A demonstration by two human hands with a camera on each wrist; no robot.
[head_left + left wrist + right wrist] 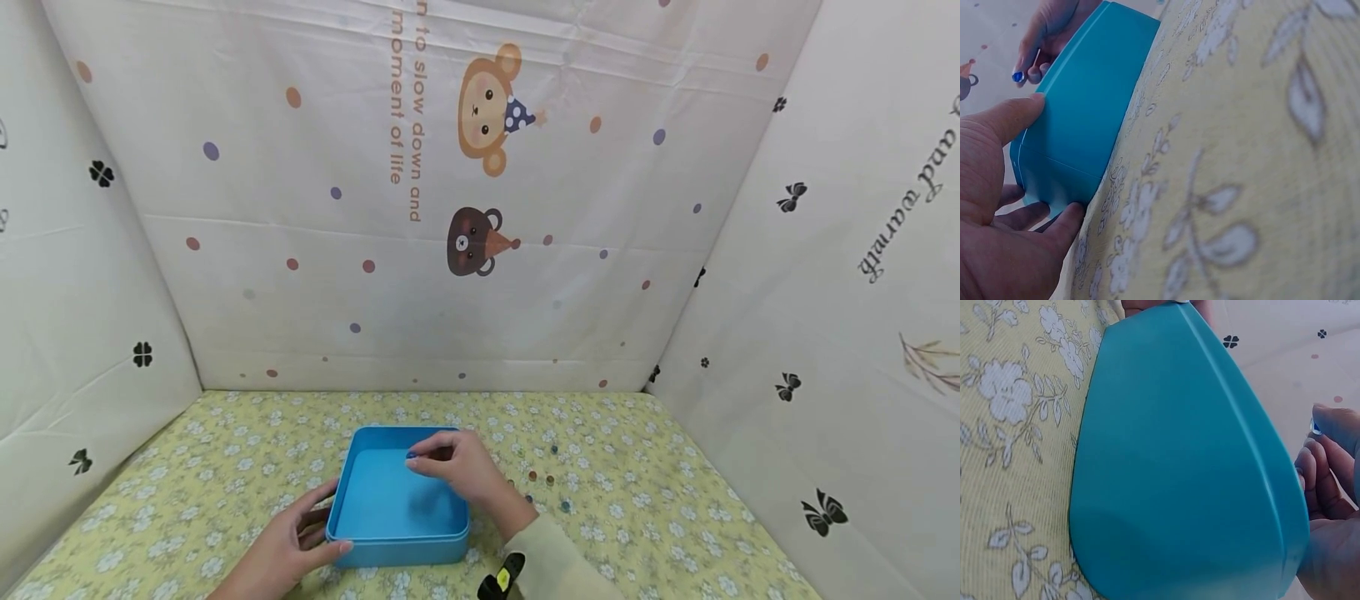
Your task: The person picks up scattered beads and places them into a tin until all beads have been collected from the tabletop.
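A square, open-topped light blue box (pixel 397 550) sits on the tabletop. At its near left corner my left hand (pixel 288 533) grips it, the thumb on the front wall and the fingers along the left side. Over the box's right part, my right hand (pixel 457 467) pinches a small blue marble (pixel 411 455) between thumb and forefinger. That marble (pixel 1018 77) shows deep blue in the left wrist view and glassy in the right wrist view. Inside the box I see plain blue floor and a soft hand shadow.
Several small round pieces lie right of the box, among them an orange one (pixel 532 476), an amber one (pixel 550 480) and a teal one (pixel 566 506). A yellow floral cloth (pixel 637 517) covers the table. White printed sheets (pixel 300 208) stand at the back and sides.
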